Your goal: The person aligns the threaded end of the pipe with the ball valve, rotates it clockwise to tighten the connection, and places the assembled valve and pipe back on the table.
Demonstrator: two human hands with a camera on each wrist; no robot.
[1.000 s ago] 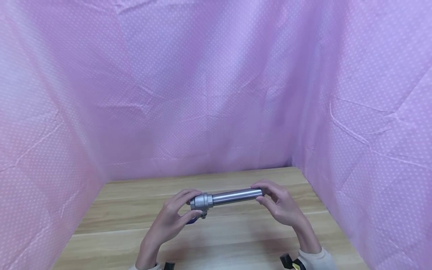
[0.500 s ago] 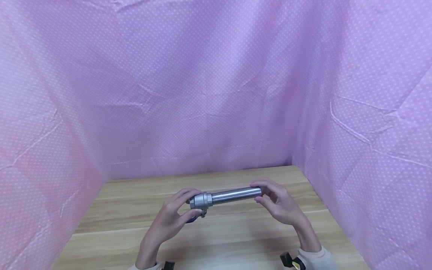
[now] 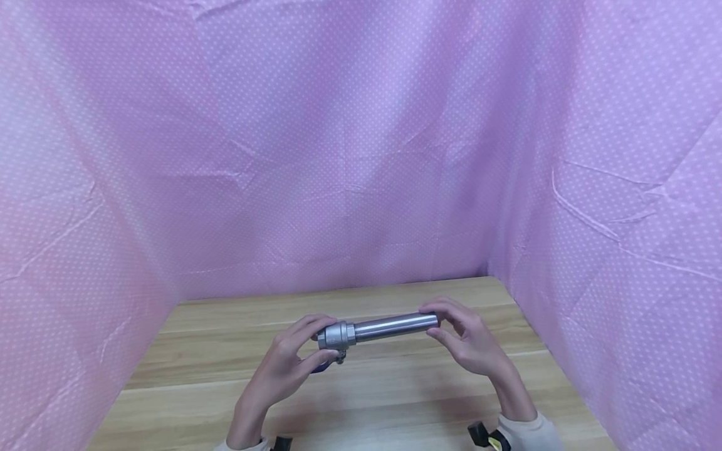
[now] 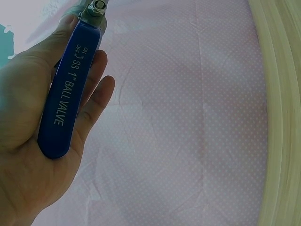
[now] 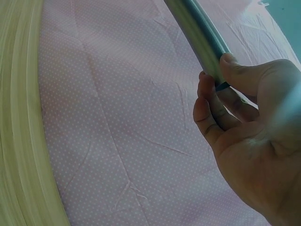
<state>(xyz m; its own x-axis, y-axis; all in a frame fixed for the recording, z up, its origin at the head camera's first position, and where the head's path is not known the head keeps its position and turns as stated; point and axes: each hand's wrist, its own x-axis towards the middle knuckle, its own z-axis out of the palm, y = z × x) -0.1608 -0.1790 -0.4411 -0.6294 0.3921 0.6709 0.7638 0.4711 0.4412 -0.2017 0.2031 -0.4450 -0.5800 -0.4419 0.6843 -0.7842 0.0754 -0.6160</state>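
- The ball valve (image 3: 337, 336) and the metal tube (image 3: 395, 327) are in the lower middle of the head view, in line, the tube meeting the valve's right end and tilting slightly up to the right.
- Your left hand (image 3: 286, 364) grips the valve, thumb on the near side, fingers on the far side; in the left wrist view its blue handle (image 4: 68, 94), lettered "BALL VALVE", lies along your palm.
- Your right hand (image 3: 474, 346) pinches the tube's far right end between thumb and fingers.
- Both your hands are above the wooden counter (image 3: 366, 407), their wrists toward the bottom edge.
- Pink dotted sheeting (image 3: 338, 156) surrounds the counter, filling the upper frame.
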